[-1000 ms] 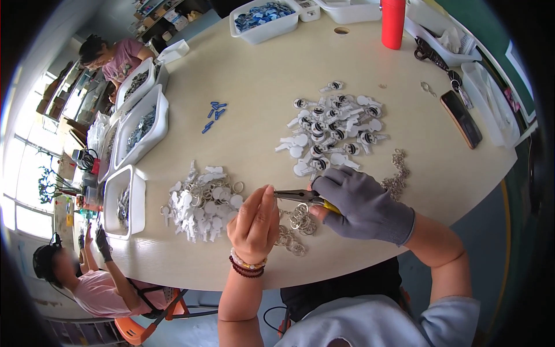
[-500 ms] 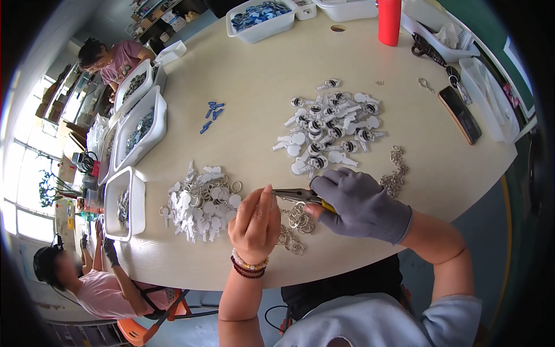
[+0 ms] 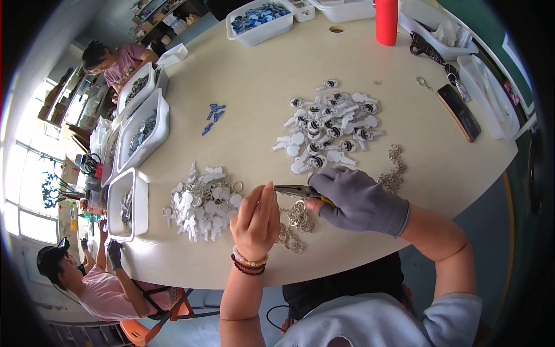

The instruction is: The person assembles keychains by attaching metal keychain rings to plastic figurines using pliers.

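My gloved right hand (image 3: 361, 201) is closed around needle-nose pliers (image 3: 296, 190) with yellow on the handles. Their tips point left and meet the fingertips of my bare left hand (image 3: 254, 224), which are pinched together; whatever sits between them is too small or hidden to make out. Below the pliers lies a small heap of metal rings (image 3: 299, 218). To the left is a pile of white tags with rings (image 3: 205, 205). Beyond my hands spreads a pile of white key-shaped charms (image 3: 329, 124), some with a dark printed figure. Small metal chains (image 3: 394, 170) lie beside my right hand.
Several small blue pieces (image 3: 213, 118) lie on the table (image 3: 243, 92). White bins (image 3: 143, 130) of parts line the left edge; another bin (image 3: 260, 36) stands at the back. At right are a phone (image 3: 459, 113), keys (image 3: 457, 84) and a red bottle (image 3: 386, 23). Two people sit at left.
My hands stay nearly in place, the pliers still at my left fingertips. The view has shifted slightly. The person at lower left has turned their head.
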A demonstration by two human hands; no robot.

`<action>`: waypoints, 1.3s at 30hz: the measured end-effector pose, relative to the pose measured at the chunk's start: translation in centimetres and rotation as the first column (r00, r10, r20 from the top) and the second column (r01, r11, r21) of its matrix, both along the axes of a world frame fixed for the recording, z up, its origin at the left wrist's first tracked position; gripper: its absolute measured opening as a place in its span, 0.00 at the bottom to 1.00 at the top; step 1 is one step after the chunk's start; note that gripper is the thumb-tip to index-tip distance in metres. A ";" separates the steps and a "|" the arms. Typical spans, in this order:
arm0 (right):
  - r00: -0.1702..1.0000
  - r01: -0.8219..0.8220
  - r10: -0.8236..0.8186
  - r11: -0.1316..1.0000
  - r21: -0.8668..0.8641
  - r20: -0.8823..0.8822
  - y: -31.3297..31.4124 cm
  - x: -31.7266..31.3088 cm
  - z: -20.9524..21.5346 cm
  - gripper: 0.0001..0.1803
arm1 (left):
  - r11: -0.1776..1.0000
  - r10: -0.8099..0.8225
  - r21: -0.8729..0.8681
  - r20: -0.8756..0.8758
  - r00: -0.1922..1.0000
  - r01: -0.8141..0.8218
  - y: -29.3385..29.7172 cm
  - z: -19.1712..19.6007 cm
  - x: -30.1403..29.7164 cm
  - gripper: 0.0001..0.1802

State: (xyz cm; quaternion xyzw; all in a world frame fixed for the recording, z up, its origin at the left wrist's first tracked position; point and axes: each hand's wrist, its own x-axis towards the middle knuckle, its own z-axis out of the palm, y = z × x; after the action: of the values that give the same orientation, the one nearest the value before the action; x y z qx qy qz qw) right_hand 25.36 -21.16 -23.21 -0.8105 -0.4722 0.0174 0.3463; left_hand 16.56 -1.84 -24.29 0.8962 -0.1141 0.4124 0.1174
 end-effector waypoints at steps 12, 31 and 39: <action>0.996 -0.026 0.025 1.000 0.006 0.085 -0.4 1.1 -0.5 0.15 | 0.999 -0.032 -0.017 -0.104 0.994 0.030 0.1 0.3 0.0 0.19; 0.998 -0.006 -0.017 0.945 -0.328 -0.068 -8.2 4.0 -0.1 0.10 | 0.791 0.606 0.357 -0.346 0.716 -0.497 8.0 2.4 -5.1 0.19; 0.987 -0.140 0.157 0.751 -0.645 -0.031 -5.3 2.7 0.0 0.09 | 0.997 -0.046 -0.080 -0.576 0.816 0.000 -2.4 0.6 3.3 0.18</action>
State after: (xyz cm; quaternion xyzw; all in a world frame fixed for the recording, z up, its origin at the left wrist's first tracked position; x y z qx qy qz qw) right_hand 28.07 -26.45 -23.17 -0.8401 -0.5043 0.1961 0.0381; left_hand 19.85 -4.25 -23.65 0.9724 -0.0680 0.1242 0.1856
